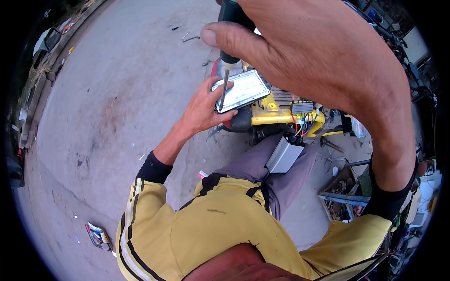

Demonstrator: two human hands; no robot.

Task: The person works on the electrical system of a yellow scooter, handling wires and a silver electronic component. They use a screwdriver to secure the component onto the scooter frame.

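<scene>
Up close under our head camera, our right hand (300,56) is wrapped in a fist around the dark handle of a screwdriver (227,51), thumb laid along it, the shaft pointing down onto the near edge of a silvery rectangular cover plate (240,90). Our left hand (204,110) steadies that plate from the side — fingers curled under its lower edge, thumb against its corner. The plate sits atop a yellow frame (276,114), where a bundle of coloured wires (300,122) runs down to a grey metal box (283,157) resting against our grey trouser leg. We judge the fastening work as midway: the tip is at one corner, but whether the screw is going in or coming out — and how the other corners stand — we cannot tell. Farther out lie bare concrete ground (117,93), a few small scattered bits of hardware (190,36), and a wooden crate (344,192) of parts on our right.
</scene>
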